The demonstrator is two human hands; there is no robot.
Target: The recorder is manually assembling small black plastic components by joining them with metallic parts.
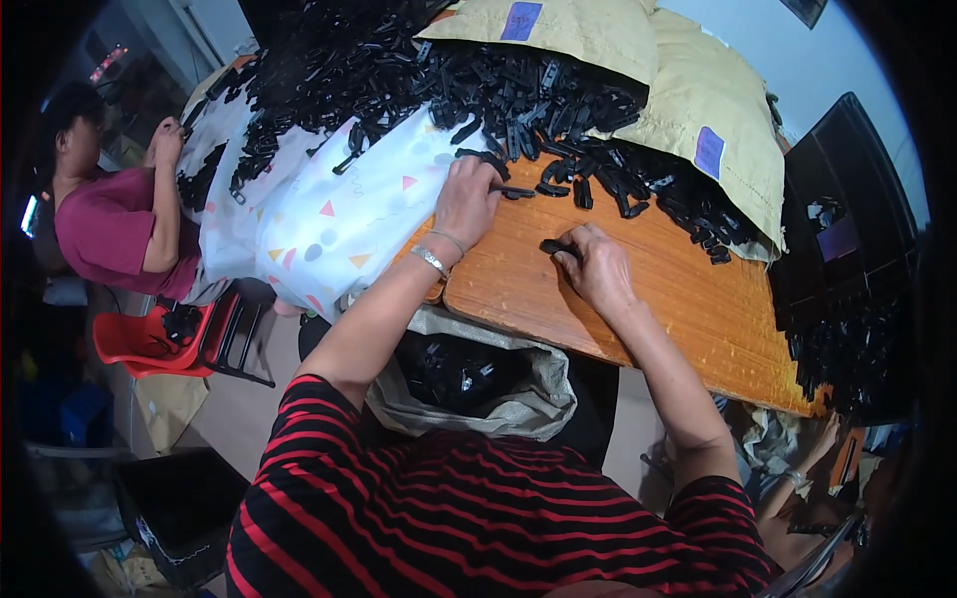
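My left hand [469, 202], a silver bracelet on its wrist, is at the near edge of a heap of small black plastic parts [518, 90]. Its fingers are curled, and a slim black plastic part [516, 191] sticks out by the thumb side. Further right and nearer me, my right hand [601, 269] pinches a short black plastic part [554, 246] just above the wooden tabletop [518, 284]. The fingers partly cover both parts, so their exact kind does not show.
Yellowish sacks [713, 189] spill black parts at the back right. A patterned white cloth [329, 214] covers the left side. An open woven sack [543, 389] with dark parts is at my lap. One co-worker [125, 219] sits left by a red chair [150, 344]; another's arm [812, 448] shows lower right.
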